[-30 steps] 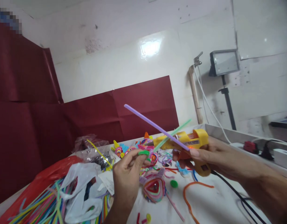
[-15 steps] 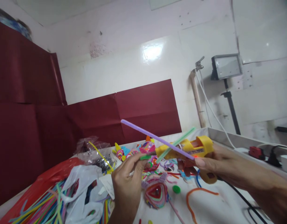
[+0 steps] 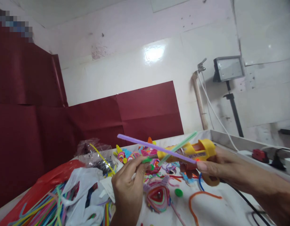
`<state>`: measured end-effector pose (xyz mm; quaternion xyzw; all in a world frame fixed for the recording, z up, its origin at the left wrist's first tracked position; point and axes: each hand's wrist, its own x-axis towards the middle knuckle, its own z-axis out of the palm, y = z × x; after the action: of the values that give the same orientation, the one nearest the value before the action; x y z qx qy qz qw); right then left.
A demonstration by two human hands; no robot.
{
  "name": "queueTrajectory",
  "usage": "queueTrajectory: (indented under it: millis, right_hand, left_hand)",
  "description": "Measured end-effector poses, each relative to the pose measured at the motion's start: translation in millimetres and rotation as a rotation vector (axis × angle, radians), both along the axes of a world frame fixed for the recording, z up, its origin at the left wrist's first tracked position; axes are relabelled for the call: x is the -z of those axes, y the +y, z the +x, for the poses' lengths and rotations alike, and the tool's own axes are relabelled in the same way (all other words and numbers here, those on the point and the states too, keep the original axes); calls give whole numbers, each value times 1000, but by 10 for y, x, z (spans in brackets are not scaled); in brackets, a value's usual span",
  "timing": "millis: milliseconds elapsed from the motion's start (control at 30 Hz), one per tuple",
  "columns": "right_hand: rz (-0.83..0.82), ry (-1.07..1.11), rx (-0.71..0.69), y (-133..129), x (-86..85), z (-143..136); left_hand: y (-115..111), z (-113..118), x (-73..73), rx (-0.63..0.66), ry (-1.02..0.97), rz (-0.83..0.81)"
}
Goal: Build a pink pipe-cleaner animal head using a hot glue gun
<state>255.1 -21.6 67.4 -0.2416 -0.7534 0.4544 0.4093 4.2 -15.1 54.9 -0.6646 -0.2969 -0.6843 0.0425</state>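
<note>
Right hand (image 3: 220,164) wraps yellow hot glue gun (image 3: 194,153), nozzle toward left hand (image 3: 128,185), also pinning purple pipe cleaner (image 3: 156,148) and light green pipe cleaner (image 3: 177,147); left fingertips pinch green pipe-cleaner piece (image 3: 146,160) at nozzle, raised above cluttered white table (image 3: 213,207) for glue access

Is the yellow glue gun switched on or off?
On, it seems: the glue gun in the right hand shows a small orange-red light on its side.
</note>
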Motion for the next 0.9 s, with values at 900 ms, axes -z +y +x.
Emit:
queueTrajectory:
  millis: [900]
  right_hand:
    - [250,-155,353,-335,-150,-162]
  left_hand:
    - [37,-95,4,-274,268,285]
